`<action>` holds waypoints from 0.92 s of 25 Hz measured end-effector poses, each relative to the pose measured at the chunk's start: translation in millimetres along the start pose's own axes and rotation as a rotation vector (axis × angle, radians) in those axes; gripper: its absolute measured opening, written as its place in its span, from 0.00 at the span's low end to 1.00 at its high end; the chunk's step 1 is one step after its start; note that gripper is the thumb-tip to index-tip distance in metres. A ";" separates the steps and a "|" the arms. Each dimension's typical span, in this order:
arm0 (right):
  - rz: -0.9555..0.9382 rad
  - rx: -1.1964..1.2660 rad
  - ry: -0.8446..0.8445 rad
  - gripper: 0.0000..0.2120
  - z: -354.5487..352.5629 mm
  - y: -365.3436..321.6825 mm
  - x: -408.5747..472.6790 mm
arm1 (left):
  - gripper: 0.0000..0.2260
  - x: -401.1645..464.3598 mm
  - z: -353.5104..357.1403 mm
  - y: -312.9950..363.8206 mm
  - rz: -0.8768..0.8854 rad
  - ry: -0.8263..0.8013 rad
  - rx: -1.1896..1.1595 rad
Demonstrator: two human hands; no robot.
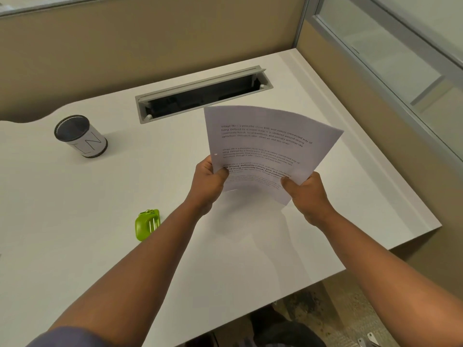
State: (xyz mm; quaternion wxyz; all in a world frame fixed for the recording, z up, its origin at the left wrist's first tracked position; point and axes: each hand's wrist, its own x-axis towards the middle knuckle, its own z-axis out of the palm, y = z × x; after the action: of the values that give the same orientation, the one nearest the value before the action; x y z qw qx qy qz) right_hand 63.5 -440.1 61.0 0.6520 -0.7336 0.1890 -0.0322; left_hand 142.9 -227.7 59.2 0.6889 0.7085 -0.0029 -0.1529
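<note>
The white counter point(75, 209) lies under the printed sheets point(270, 146), which are held above it. Their long axis runs away from the person, top edge toward the cable slot point(200, 96). The left grip point(208, 181) and right grip point(308, 194) each pinch a lower corner.

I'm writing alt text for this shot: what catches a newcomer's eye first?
First, the printed paper, held above the white desk right of centre, the left hand and right hand pinching its lower edges. Next, the open cable hatch behind it, then the black-rimmed cup at far left and a small green gadget nearer the front.
</note>
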 end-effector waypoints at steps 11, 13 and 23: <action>0.055 0.018 -0.003 0.13 -1.2 2.0 1.4 | 0.11 5.0 3.6 -2.8 0.015 -0.055 0.037; 0.057 0.014 -0.015 0.13 -6.0 -4.0 1.7 | 0.11 6.1 1.7 -0.8 0.032 -0.049 0.039; 0.217 0.572 -0.138 0.16 -21.2 -8.6 -5.2 | 0.10 8.8 -4.7 12.1 -0.169 0.115 -0.386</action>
State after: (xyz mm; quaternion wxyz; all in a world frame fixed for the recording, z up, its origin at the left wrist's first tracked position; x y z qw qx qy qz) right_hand 54.4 -457.9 73.5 0.8428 -0.4964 0.2049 0.0357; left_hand 154.9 -225.6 69.2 0.7956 0.5687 0.1252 -0.1673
